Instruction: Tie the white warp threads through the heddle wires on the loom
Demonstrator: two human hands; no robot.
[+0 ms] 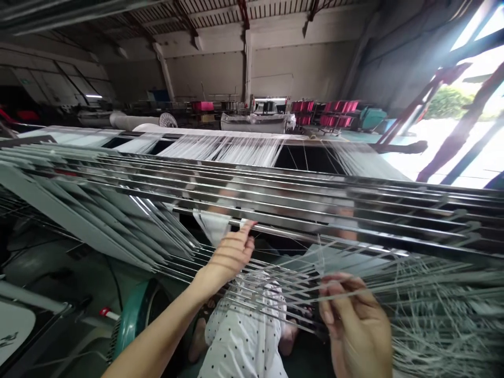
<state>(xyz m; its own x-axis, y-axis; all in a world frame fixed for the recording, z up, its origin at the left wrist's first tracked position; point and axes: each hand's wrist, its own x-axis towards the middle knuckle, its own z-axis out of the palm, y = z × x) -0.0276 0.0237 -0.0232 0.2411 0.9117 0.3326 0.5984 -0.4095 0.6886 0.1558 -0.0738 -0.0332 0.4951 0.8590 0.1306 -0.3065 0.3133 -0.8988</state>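
Observation:
A loom's long metal frame bars (275, 202) run across in front of me. My left hand (234, 249) reaches in just below them, its index finger stretched out against the lowest bar and the other fingers loosely curled. Behind that finger hangs a bundle of white warp threads (212, 224). At the right, my right hand (354, 320) has thumb and fingers pinched on a thin pale heddle. Blurred pale heddles (291, 286) spread leftward from it. What exactly lies between the fingertips is partly hidden by blur.
Sheets of white warp threads (244, 149) stretch behind the bars. Grey-green slats (98, 220) slant at the left, above a green fan (136, 315). A dense tangle of heddles (444, 320) fills the lower right. Racks of pink spools (338, 111) stand far back.

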